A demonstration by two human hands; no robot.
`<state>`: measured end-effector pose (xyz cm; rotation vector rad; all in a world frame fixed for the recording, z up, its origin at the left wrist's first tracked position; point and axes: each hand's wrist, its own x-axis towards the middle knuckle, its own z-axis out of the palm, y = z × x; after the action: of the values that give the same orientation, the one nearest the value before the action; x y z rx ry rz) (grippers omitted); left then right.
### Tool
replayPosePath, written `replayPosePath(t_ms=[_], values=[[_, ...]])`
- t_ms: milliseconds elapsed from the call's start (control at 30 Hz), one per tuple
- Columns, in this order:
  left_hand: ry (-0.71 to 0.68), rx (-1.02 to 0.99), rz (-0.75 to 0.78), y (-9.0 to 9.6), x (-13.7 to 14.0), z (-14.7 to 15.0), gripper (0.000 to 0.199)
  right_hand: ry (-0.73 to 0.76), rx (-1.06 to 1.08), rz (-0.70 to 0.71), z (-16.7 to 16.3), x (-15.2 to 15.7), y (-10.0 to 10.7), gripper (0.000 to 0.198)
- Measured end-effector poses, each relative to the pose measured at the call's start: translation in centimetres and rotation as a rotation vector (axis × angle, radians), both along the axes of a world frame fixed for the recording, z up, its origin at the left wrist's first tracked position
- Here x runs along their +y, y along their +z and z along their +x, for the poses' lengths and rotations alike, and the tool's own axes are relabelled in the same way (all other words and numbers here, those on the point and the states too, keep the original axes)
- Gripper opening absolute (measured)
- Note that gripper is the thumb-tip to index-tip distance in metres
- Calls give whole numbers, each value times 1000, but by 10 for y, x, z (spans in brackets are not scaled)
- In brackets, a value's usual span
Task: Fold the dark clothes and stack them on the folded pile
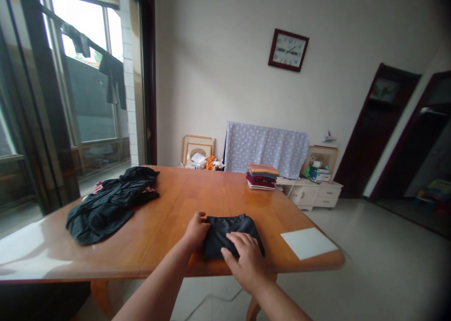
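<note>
A black garment, folded into a compact bundle, lies near the front edge of the wooden table. My right hand rests on its top with the fingers spread. Against the bundle's left edge is my left hand, its fingers apart and touching the cloth; part of the fingers is hard to make out. Farther left, loose dark clothes lie in a crumpled heap, with bits of red and white striped cloth showing. A stack of folded clothes, orange-striped on top and dark red below, stands at the table's far right.
The wooden table has a pale flat sheet near its right corner. Behind it stand a cloth-covered object and a white cabinet. A glazed opening is at the left, and a clock hangs on the wall.
</note>
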<state>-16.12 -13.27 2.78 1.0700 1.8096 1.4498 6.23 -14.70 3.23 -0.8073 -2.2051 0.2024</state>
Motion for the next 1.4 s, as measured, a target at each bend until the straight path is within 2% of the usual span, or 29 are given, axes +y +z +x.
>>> replayPosePath(t_ms=[100, 200, 333, 433, 600, 700, 800, 900, 967, 1033, 1167, 1267, 1400], values=[[55, 131, 0, 4, 1, -3, 41, -114, 220, -76, 18, 31, 3, 37], [82, 336, 67, 15, -3, 4, 35, -247, 327, -204, 36, 68, 2, 43], [-115, 755, 161, 27, -10, 29, 35, -367, 240, -346, 43, 101, 3, 43], [-241, 901, 103, 24, -12, 43, 42, -400, 101, -407, 35, 109, 4, 46], [-293, 982, -111, 6, -13, 42, 53, -413, 49, -327, 24, 110, 0, 31], [-293, 1000, -165, 2, -13, 40, 59, -446, 19, -297, 25, 111, -7, 29], [-276, 1007, -195, 2, -12, 42, 63, -450, -39, -332, 28, 113, -10, 30], [-261, 1019, -206, 1, -12, 44, 65, -487, -22, -329, 32, 114, -1, 31], [-256, 1029, -199, 0, -12, 45, 66, -503, 14, -249, 32, 110, 11, 32], [-253, 1034, -191, -1, -11, 45, 67, -441, 21, -149, 27, 102, 24, 34], [-258, 1037, -217, 1, -11, 46, 67, -155, -121, -68, 7, 81, 36, 43], [-269, 1038, -251, 5, -12, 46, 68, -15, -308, -135, -5, 76, 27, 52], [-277, 1058, -295, 9, -13, 45, 69, -38, -496, -340, -6, 80, 11, 63]])
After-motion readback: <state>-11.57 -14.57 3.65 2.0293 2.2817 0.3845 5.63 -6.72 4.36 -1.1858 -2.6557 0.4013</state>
